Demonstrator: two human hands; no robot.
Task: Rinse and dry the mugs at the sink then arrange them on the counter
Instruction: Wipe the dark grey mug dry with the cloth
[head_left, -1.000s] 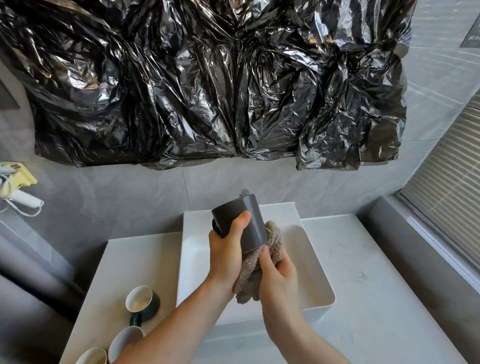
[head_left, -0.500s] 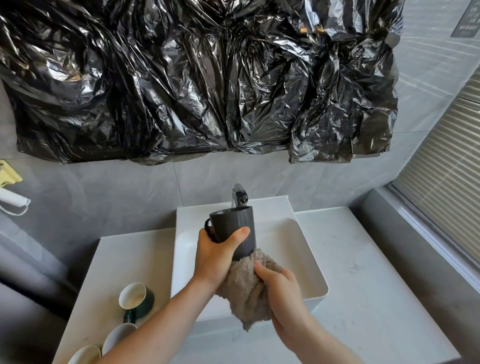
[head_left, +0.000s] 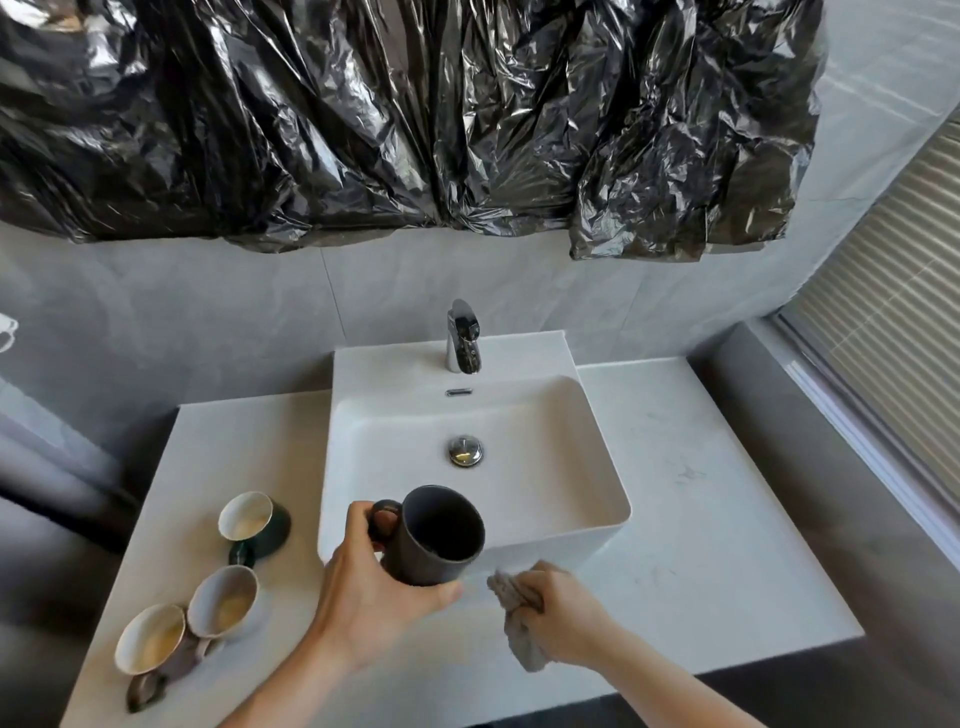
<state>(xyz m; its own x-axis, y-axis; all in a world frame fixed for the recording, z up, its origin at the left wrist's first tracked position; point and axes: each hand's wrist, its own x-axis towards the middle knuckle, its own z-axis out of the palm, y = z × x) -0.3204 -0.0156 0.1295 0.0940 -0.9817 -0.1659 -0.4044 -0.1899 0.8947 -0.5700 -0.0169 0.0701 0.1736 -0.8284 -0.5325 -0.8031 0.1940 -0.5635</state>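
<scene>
Seemingly empty dark mug (head_left: 441, 535) in left hand (head_left: 363, 597)

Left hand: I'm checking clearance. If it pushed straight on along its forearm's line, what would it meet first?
Probably the sink front wall; the left hand holds the dark mug before it. Depth unclear.

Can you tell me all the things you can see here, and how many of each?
dark grey mug: 1, dark grey, held above the sink's front edge
mugs lying on their sides: 3, cream inside, one dark green and two greyish outside, on the counter left of the sink
cloth: 1, beige, bunched in the right hand
sink: 1, white, middle of the counter
tap: 1, shiny chrome, behind the basin
drain plug: 1, chrome, basin floor
counter: 1, pale marble
plastic sheet: 1, black, on the wall above
left hand: 1, holds the dark grey mug
right hand: 1, grips the cloth
</scene>
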